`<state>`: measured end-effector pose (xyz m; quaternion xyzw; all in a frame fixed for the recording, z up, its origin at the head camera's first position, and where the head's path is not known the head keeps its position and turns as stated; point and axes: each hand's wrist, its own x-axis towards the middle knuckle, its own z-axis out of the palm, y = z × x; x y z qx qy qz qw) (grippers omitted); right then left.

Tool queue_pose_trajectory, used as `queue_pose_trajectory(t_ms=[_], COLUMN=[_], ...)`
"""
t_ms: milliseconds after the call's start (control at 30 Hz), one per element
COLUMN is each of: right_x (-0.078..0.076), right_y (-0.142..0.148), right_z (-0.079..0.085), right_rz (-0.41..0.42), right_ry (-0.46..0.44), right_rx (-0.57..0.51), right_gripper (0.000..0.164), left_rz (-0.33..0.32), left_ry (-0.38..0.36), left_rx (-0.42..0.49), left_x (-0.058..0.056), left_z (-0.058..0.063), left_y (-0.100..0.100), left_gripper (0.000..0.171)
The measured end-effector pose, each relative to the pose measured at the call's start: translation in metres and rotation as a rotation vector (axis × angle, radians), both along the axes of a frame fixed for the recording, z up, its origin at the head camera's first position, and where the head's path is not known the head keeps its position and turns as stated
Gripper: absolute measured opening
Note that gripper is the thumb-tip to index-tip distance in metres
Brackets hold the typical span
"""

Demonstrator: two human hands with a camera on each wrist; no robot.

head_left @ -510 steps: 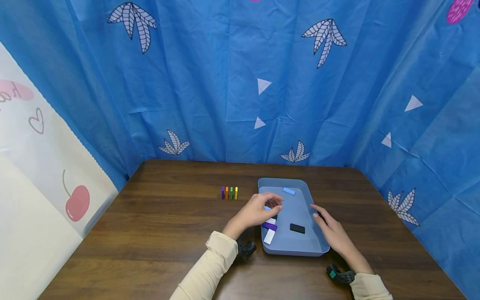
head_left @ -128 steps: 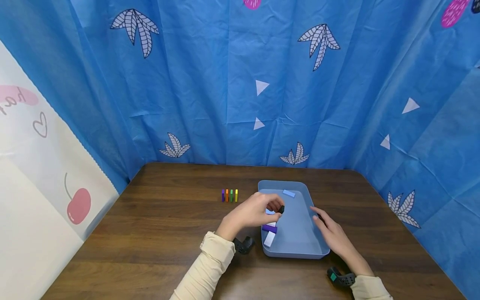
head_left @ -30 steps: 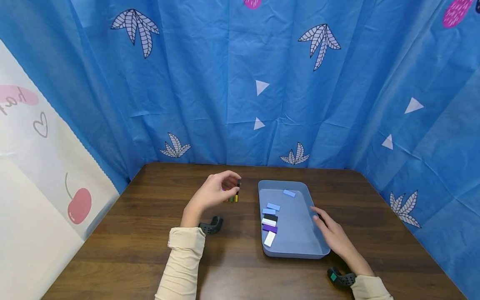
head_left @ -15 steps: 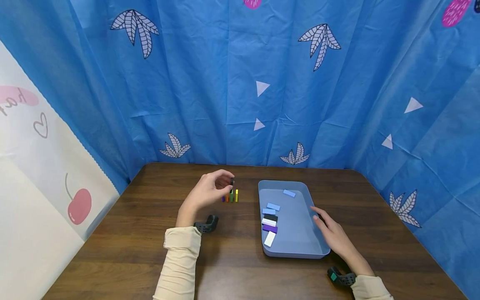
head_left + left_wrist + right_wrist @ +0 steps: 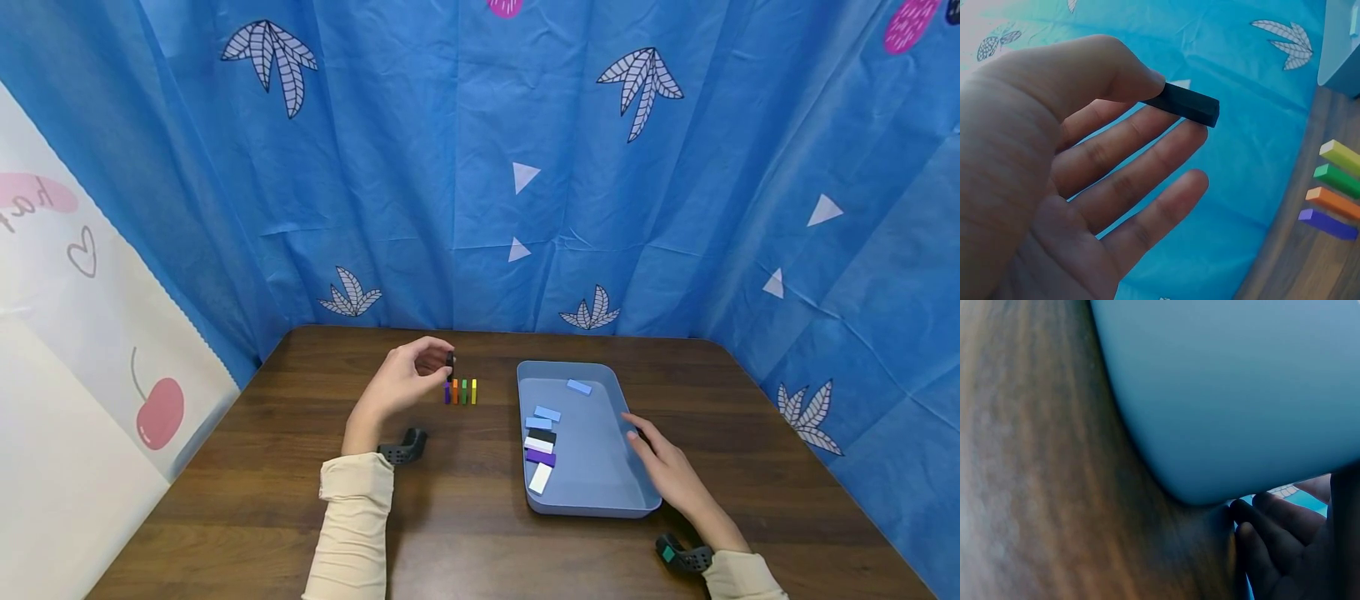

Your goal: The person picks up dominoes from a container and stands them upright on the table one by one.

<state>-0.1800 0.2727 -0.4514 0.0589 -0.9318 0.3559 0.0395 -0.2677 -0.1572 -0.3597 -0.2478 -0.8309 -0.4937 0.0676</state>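
Observation:
My left hand (image 5: 399, 382) pinches a small black domino block (image 5: 1188, 105) between thumb and fingertips, above the table. Right by it, a row of upright blocks stands on the wood: purple (image 5: 447, 393), orange (image 5: 455, 392), green (image 5: 464, 392) and yellow (image 5: 474, 392). The held block is over the purple end of this row. My right hand (image 5: 669, 468) rests along the right side of the blue tray (image 5: 600, 487), its fingers fairly straight against the outer wall. In the right wrist view the hand (image 5: 1291, 550) is dark and partly hidden behind the tray.
Inside the tray, along its left side, lie a white block (image 5: 540, 478), a purple block (image 5: 541, 457), a black block (image 5: 542, 435) and several others. A light blue block (image 5: 579, 387) lies near the far wall. Behind the table hangs a blue curtain (image 5: 420, 167).
A black block that lay in the middle of the tray is gone from there. My left hand has carried a black block leftward from the tray, past the yellow end. The right hand stays put.

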Motion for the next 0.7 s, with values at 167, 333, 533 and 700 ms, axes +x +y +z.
queue_pose_trajectory(t_ms=[167, 333, 533, 700], right_x=[0.000, 0.000, -0.001, -0.001], right_y=[0.000, 0.000, 0.000, 0.000], right_z=[0.000, 0.001, 0.000, -0.001], right_rz=[0.001, 0.002, 0.003, 0.005], right_ry=[0.002, 0.001, 0.002, 0.004], right_rx=[0.002, 0.001, -0.004, -0.004], right_gripper=[0.053, 0.053, 0.053, 0.053], left_rz=[-0.001, 0.011, 0.026, 0.027], left_ry=[-0.014, -0.023, -0.031, -0.020], left_rx=[0.036, 0.042, 0.041, 0.049], left_x=[-0.002, -0.004, -0.006, -0.008], left_z=[-0.002, -0.006, -0.010, -0.013], left_y=[-0.005, -0.008, -0.010, -0.011], left_gripper=[0.030, 0.030, 0.029, 0.029])
